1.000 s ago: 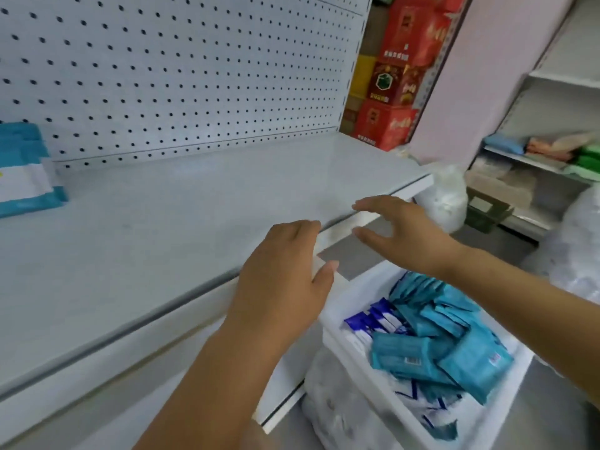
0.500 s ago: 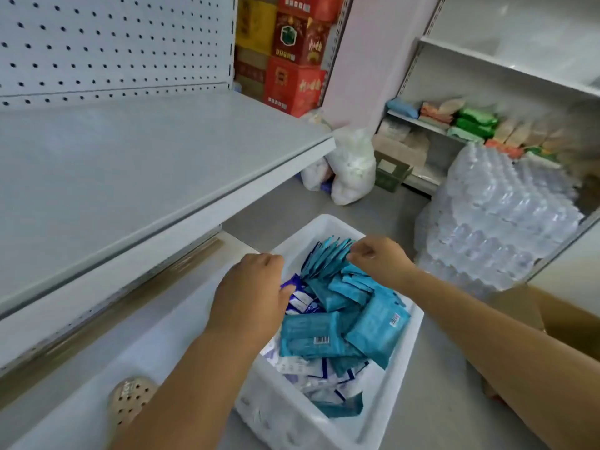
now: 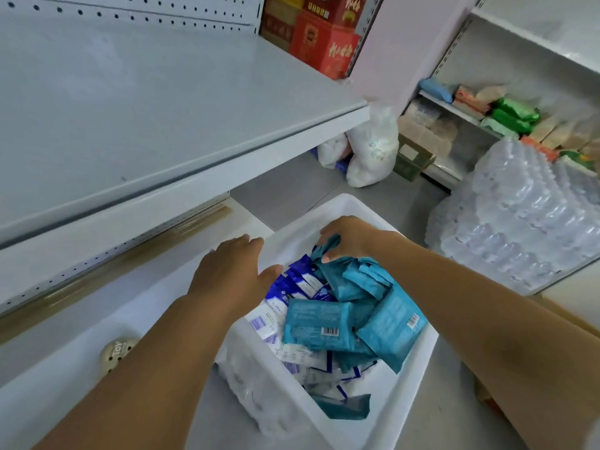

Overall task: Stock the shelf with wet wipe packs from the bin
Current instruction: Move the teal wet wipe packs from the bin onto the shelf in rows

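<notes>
Currently both hands are over the white bin (image 3: 341,206) at 6 o'clock. Teal wet wipe packs (image 3: 316,323) are piled in its right half, dark blue packs (image 3: 298,280) on the left. Right hand (image 3: 350,238) is at the bin's far end, fingers and thumb curled round a bunch of the teal ones. Left hand (image 3: 233,271) holds nothing: fingers straight and close together, thumb out, over the bin's left rim, just beside the blue packs. Shelf (image 3: 130,108) is at 10 o'clock, above the bin. Bottled water stack (image 3: 519,222) at 3 o'clock, red cartons (image 3: 324,43) at 12, white bags (image 3: 373,147) at 1.
</notes>
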Demonstrator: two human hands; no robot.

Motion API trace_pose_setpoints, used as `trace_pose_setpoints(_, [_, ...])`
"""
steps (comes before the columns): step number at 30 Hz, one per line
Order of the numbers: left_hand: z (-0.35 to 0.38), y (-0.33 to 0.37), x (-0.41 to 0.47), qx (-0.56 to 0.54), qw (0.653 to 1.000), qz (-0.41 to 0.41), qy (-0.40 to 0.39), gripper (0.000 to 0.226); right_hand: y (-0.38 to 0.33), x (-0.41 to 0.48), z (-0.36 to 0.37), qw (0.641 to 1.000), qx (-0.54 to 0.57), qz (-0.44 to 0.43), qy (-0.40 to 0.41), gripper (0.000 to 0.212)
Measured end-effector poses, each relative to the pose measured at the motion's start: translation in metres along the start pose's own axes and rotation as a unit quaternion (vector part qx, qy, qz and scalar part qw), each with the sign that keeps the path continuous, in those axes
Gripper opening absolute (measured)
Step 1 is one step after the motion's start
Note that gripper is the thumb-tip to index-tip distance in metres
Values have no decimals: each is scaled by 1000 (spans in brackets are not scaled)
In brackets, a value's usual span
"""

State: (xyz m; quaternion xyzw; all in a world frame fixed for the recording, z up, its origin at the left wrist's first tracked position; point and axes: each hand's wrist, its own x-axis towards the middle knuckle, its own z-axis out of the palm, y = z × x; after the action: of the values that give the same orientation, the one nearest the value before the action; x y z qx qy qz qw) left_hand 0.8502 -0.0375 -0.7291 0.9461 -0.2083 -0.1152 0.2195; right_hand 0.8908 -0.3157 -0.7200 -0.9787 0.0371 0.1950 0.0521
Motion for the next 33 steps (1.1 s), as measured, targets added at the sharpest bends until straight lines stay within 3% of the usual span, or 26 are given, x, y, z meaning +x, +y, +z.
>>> trace_pose_setpoints(5, [4, -3, 1, -33, 999, -10, -10, 69, 3, 7, 1, 1000, -12, 5, -24, 38])
trace_pose_setpoints(14, [2, -4, -3, -56, 998, -16, -6, 68, 5, 15, 14, 996, 51, 17, 66, 15])
trace_pose_setpoints(17, [-3, 0, -4, -68, 998, -12, 10, 66, 2, 3, 11, 985, 116, 18, 123, 20])
trace_pose_setpoints(21, [-11, 8, -8, -140, 990, -13, 26, 67, -6, -23, -4, 945, 221, 10, 242, 21])
trace_pose_setpoints(26, [-16, 24, -16, -281, 958, -23, 45, 70, -27, -66, -26, 911, 320, -12, 259, 25])
trace_pose_setpoints(30, [-19, 33, -21, -405, 914, -14, 32, 75, -48, -97, -43, 881, 374, -65, 281, 26])
trace_pose_setpoints(33, [-27, 42, -28, -500, 865, 17, -28, 50, -67, -113, -59, 849, 439, -86, 282, 27])
